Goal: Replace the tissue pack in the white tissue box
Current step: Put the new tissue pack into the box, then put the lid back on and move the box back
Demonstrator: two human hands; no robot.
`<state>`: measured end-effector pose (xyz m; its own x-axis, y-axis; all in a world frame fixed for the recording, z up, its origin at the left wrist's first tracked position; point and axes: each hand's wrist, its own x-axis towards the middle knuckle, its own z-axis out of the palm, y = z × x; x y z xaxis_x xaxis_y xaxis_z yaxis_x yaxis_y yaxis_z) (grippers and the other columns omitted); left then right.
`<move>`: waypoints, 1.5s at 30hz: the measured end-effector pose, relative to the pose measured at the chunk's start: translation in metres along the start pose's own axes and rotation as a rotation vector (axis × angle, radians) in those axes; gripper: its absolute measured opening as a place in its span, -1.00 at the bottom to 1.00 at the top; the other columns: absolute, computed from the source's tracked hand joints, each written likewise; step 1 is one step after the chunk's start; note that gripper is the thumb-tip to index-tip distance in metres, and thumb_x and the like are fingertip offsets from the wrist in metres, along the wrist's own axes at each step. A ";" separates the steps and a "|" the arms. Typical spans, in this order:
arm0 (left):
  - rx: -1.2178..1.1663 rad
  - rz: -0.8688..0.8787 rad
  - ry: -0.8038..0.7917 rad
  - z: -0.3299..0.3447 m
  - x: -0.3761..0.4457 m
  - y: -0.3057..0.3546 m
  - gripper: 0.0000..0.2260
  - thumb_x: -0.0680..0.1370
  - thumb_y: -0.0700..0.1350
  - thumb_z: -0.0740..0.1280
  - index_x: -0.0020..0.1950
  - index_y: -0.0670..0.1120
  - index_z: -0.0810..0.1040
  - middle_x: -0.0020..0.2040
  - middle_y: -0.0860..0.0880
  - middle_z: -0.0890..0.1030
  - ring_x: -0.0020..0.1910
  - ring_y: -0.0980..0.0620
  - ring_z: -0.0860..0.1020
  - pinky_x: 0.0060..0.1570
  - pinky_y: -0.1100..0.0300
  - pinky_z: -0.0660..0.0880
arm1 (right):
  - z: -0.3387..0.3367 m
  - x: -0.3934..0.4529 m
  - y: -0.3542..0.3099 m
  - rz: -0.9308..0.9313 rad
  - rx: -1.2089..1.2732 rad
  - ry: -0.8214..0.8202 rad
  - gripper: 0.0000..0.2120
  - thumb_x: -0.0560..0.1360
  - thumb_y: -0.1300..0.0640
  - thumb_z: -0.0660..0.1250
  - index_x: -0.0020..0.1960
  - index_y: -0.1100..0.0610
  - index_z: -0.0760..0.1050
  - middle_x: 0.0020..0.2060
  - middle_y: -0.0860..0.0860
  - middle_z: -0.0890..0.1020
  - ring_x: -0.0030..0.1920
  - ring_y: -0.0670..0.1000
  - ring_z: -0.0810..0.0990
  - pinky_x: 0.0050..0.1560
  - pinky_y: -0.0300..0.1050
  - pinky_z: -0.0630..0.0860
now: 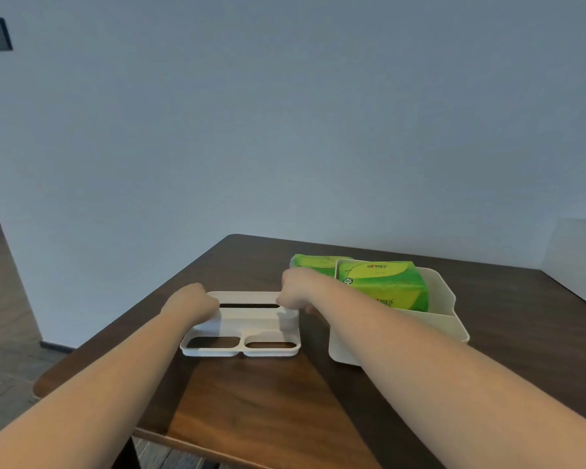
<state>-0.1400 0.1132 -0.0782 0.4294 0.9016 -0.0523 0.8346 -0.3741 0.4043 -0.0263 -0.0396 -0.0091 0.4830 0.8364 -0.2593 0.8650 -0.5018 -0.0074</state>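
White plastic makes up the flat lid (pixel 241 328) with a long slot and two shallow oval cut-outs, lying on the dark brown wooden table (pixel 268 401); every place below is told from this lid. Much is hard to read: the fingers of both hands curl down out of sight, so only knuckles and backs show, and the lid's two far corners are covered. The left hand (pixel 192 299) is closed in a fist on the lid's far left corner, and the right hand (pixel 296 291) is closed likewise on its far right corner — both gripping the lid, with bare forearms stretched out nearly straight from the bottom of the view. Just right of the lid, close by or perhaps touching, stands the white open-topped plastic tissue box (pixel 450 319), its near left side hidden behind the right forearm. Inside it a green plastic-wrapped tissue pack (pixel 383 286) stands tilted, its print too blurred to read. Behind the lid's right end lies a second green tissue pack (pixel 313 264) — half hidden by the right hand and the box. Bare tabletop stretches near of the lid to the table's front edge; left of it the table's rounded edge is near.
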 end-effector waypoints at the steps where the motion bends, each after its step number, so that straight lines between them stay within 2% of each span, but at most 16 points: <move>1: -0.008 -0.012 -0.006 0.001 0.000 -0.001 -0.64 0.55 -0.14 0.23 0.33 -0.18 0.44 0.20 -0.14 0.56 0.05 -0.08 0.52 -0.02 0.14 0.47 | 0.003 0.001 -0.003 0.018 0.015 -0.041 -0.66 0.63 0.22 0.04 0.36 0.27 0.35 0.37 0.18 0.42 -0.31 0.10 0.41 -0.39 -0.21 0.32; 4: -0.044 -0.017 0.004 0.003 0.000 -0.003 -0.73 0.51 -0.18 0.25 0.19 -0.20 0.51 -0.08 -0.10 0.56 -0.16 -0.02 0.49 -0.23 0.20 0.44 | 0.009 -0.001 -0.006 0.092 0.091 -0.090 -0.59 0.66 0.19 0.00 0.46 0.33 0.21 0.41 0.21 0.36 -0.40 -0.01 0.30 -0.39 -0.23 0.28; 6: -0.078 -0.024 0.048 0.003 0.000 -0.004 -0.82 0.49 -0.20 0.26 0.04 -0.21 0.55 -0.24 -0.07 0.51 -0.29 0.02 0.46 -0.36 0.23 0.38 | 0.011 0.000 -0.006 0.119 0.126 -0.108 -0.64 0.64 0.21 0.04 0.39 0.32 0.29 0.38 0.22 0.39 -0.24 0.12 0.48 -0.26 -0.18 0.42; 8: -0.120 -0.030 0.110 0.001 0.001 -0.006 -0.85 0.50 -0.17 0.27 -0.04 -0.20 0.59 -0.21 -0.10 0.58 -0.30 0.00 0.49 -0.36 0.21 0.40 | 0.012 0.004 -0.005 0.097 0.175 -0.086 -0.84 0.60 0.26 0.12 0.04 0.31 0.44 0.31 0.23 0.48 -0.02 0.19 0.53 -0.23 -0.13 0.45; 9: -0.147 -0.029 0.141 -0.001 0.000 -0.007 -0.83 0.50 -0.15 0.28 -0.09 -0.21 0.61 -0.23 -0.10 0.59 -0.31 -0.01 0.49 -0.38 0.21 0.40 | 0.011 0.007 -0.004 0.117 0.190 -0.080 -0.83 0.59 0.27 0.14 -0.15 0.29 0.40 0.25 0.24 0.52 0.01 0.18 0.53 -0.28 -0.13 0.42; 12: -0.243 -0.010 0.215 -0.010 -0.003 -0.003 -0.81 0.48 -0.15 0.28 -0.29 -0.18 0.56 -0.41 -0.06 0.48 -0.39 -0.04 0.44 -0.45 0.22 0.32 | -0.001 0.008 0.002 0.166 0.201 -0.016 -0.83 0.52 0.27 0.27 -0.23 0.23 0.36 0.10 0.20 0.59 -0.06 0.13 0.54 -0.36 -0.14 0.39; 17: -0.441 0.008 0.256 -0.024 -0.013 0.019 -0.82 0.48 -0.19 0.26 -0.30 -0.13 0.57 -0.34 -0.11 0.54 -0.30 -0.14 0.46 -0.36 0.18 0.34 | -0.036 -0.011 0.023 0.260 0.218 0.046 -0.72 0.33 0.25 0.50 -0.39 0.21 0.40 -0.37 0.08 0.46 -0.30 0.12 0.49 -0.29 -0.14 0.43; 19: -0.498 0.027 0.263 -0.026 -0.019 0.034 -0.80 0.47 -0.23 0.24 -0.33 -0.12 0.54 -0.35 -0.12 0.52 -0.30 -0.15 0.44 -0.31 0.17 0.36 | -0.043 -0.019 0.037 0.293 0.297 0.127 -0.73 0.31 0.31 0.49 -0.41 0.22 0.39 -0.41 0.09 0.45 -0.28 0.13 0.49 -0.30 -0.14 0.43; 24: -0.550 0.099 0.231 -0.022 -0.030 0.078 -0.84 0.42 -0.28 0.21 -0.31 -0.11 0.52 -0.34 -0.11 0.47 -0.31 -0.12 0.38 -0.28 0.14 0.35 | -0.048 -0.039 0.077 0.376 0.451 0.350 -0.71 0.44 0.34 0.25 -0.43 0.19 0.32 -0.46 0.09 0.41 -0.47 0.07 0.37 -0.46 -0.16 0.29; 28: -0.603 0.144 0.190 -0.012 -0.039 0.112 -0.84 0.42 -0.28 0.22 -0.26 -0.09 0.56 -0.30 -0.11 0.49 -0.31 -0.10 0.40 -0.27 0.12 0.39 | -0.043 -0.049 0.115 0.377 0.546 0.457 -0.70 0.49 0.28 0.23 -0.39 0.15 0.29 -0.40 0.07 0.39 -0.30 0.13 0.43 -0.20 -0.10 0.50; 31: -0.636 0.180 0.137 -0.004 -0.044 0.133 -0.84 0.38 -0.29 0.23 -0.26 -0.11 0.57 -0.28 -0.13 0.49 -0.29 -0.09 0.40 -0.25 0.11 0.41 | -0.040 -0.060 0.136 0.463 0.433 0.392 -0.72 0.47 0.25 0.26 -0.40 0.18 0.33 -0.42 0.07 0.40 -0.42 0.06 0.38 -0.44 -0.17 0.32; 33: -0.630 0.197 0.100 0.001 -0.046 0.145 -0.85 0.37 -0.31 0.25 -0.31 -0.12 0.54 -0.28 -0.15 0.49 -0.29 -0.15 0.43 -0.22 0.11 0.50 | -0.038 -0.064 0.149 0.504 0.396 0.321 -0.72 0.47 0.23 0.28 -0.41 0.20 0.36 -0.42 0.07 0.42 -0.45 0.04 0.38 -0.48 -0.16 0.28; 35: -0.596 0.214 0.077 0.006 -0.047 0.157 -0.85 0.39 -0.30 0.27 -0.33 -0.11 0.54 -0.27 -0.13 0.52 -0.26 -0.17 0.48 -0.15 0.10 0.57 | -0.034 -0.070 0.162 0.521 0.380 0.284 -0.71 0.48 0.22 0.32 -0.39 0.20 0.38 -0.42 0.08 0.44 -0.42 0.07 0.42 -0.46 -0.16 0.32; 38: -0.547 0.250 0.046 0.015 -0.051 0.172 -0.87 0.39 -0.28 0.27 -0.25 -0.10 0.59 -0.25 -0.09 0.50 -0.26 -0.09 0.43 -0.20 0.10 0.50 | -0.024 -0.079 0.175 0.528 0.364 0.265 -0.70 0.51 0.19 0.32 -0.36 0.19 0.35 -0.36 0.08 0.43 -0.21 0.11 0.48 -0.26 -0.13 0.40; 40: -0.517 0.256 0.014 0.021 -0.053 0.178 -0.86 0.42 -0.26 0.30 -0.19 -0.14 0.65 -0.26 -0.04 0.56 -0.17 -0.10 0.53 -0.12 0.09 0.55 | -0.018 -0.083 0.180 0.549 0.369 0.248 -0.70 0.50 0.20 0.32 -0.36 0.19 0.33 -0.35 0.08 0.42 -0.16 0.11 0.47 -0.19 -0.11 0.38; 45: -0.473 0.250 0.009 0.029 -0.056 0.184 -0.84 0.39 -0.25 0.31 -0.40 -0.11 0.46 -0.38 -0.02 0.48 -0.27 -0.06 0.46 -0.40 0.23 0.35 | -0.009 -0.080 0.194 0.575 0.397 0.235 -0.73 0.46 0.23 0.36 -0.35 0.19 0.35 -0.35 0.07 0.43 -0.16 0.13 0.48 -0.20 -0.12 0.38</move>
<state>-0.0005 -0.0122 -0.0269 0.5909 0.7999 0.1050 0.4599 -0.4409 0.7708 0.1039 -0.2015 0.0192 0.9004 0.4199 -0.1138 0.3733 -0.8801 -0.2933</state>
